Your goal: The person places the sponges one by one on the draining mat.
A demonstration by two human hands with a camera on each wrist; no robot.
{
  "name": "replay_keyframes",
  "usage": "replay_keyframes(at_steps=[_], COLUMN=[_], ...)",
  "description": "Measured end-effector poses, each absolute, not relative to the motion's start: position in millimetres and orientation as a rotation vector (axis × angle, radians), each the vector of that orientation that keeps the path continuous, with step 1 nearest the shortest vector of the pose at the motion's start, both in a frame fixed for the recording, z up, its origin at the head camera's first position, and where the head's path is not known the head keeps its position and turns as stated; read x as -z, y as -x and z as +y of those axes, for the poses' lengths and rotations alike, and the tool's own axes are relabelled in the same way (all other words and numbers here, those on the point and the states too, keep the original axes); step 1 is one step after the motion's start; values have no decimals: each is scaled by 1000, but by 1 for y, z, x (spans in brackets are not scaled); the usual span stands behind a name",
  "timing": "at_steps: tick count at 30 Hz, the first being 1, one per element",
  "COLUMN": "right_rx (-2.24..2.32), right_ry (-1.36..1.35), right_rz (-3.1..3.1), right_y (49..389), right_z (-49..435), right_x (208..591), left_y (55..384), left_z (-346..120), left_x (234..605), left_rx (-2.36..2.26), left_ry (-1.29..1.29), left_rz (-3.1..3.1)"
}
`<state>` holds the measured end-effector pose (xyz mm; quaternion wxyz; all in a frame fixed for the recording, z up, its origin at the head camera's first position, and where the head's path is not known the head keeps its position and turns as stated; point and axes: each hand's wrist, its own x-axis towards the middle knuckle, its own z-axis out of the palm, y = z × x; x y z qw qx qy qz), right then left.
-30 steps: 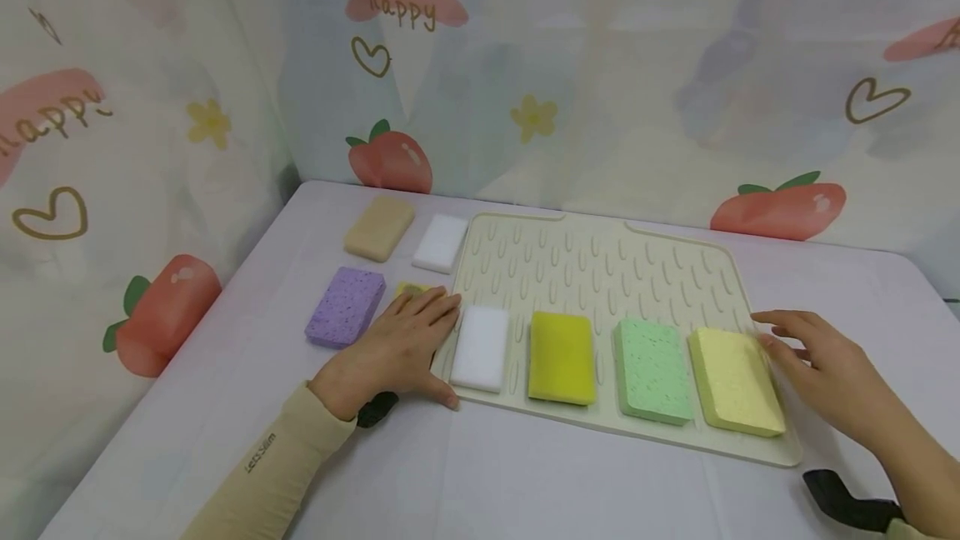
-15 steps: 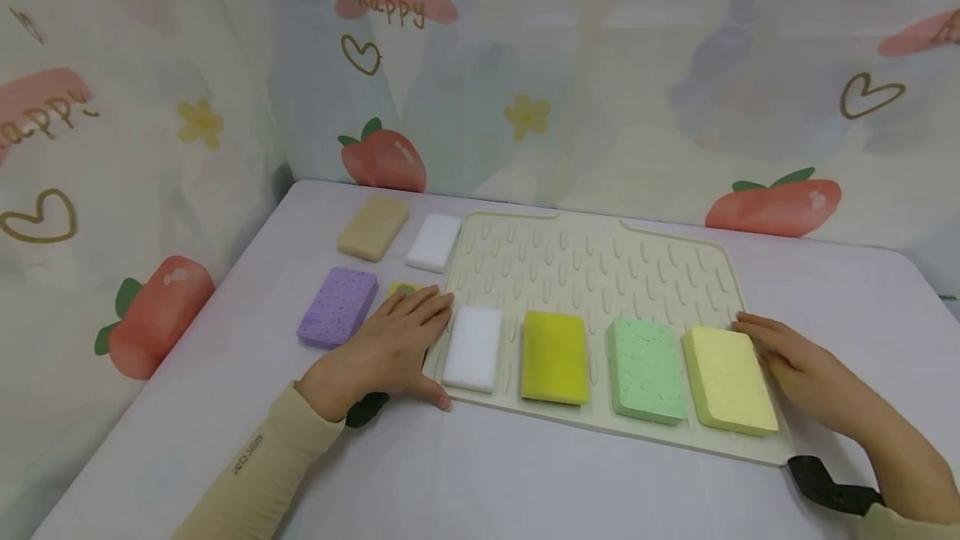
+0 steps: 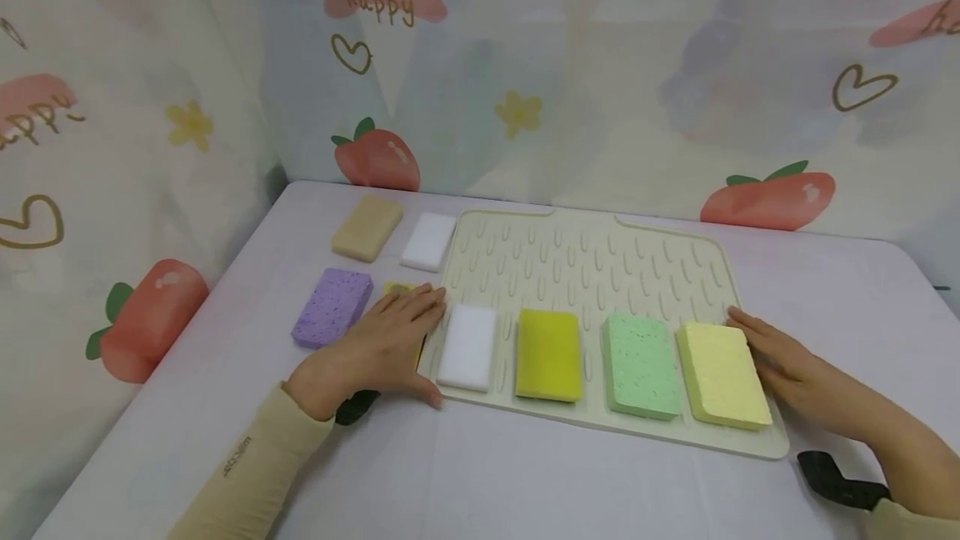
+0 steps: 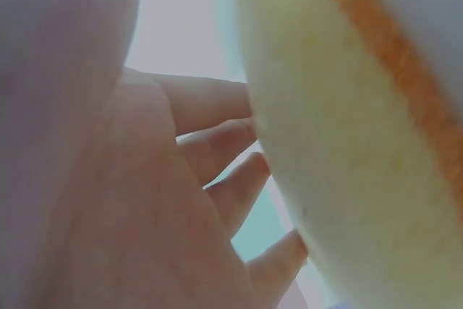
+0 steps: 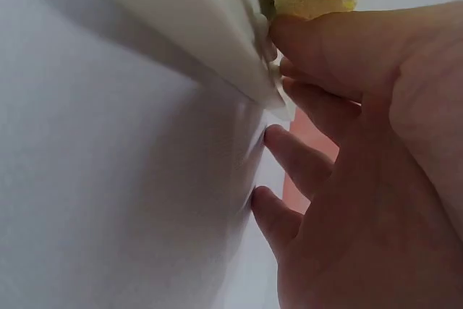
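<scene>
- I seem to be squaring up the cream, rectangular, rubbery-looking mat (image 3: 592, 290), which lies on the white cloth-covered table (image 3: 525, 494).
- My left hand (image 3: 378, 348) spreads wide at its left edge; my right hand (image 3: 802, 382) lies along the right edge, fingers fairly straight.
- The next move likely calls for gentle, even pressure, so nothing aboard slides.
- The mat has rounded corners and oval ridges; along its near side sit rectangular sponge-like blocks: smooth white (image 3: 467, 348), bright yellow (image 3: 549, 355), speckled green (image 3: 641, 367), pale yellow (image 3: 724, 376).
</scene>
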<state>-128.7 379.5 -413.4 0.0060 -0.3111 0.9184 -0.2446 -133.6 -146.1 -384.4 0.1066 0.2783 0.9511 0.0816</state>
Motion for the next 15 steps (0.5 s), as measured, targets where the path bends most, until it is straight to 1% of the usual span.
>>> replay_keyframes(at_steps=[8,12,15], right_rx=[744,724,695], right_ry=[1016,1018,999], right_rz=[2909,2930,2951], right_y=[126,126,127], right_z=[379,378,379], right_x=[416,416,416], left_y=[136,135,134], left_z=[-164,-169,-168], left_x=[370,365,364], left_rx=[-425,-427,-407], left_ry=[-740,-702,-722], left_rz=[2763,2808,2830])
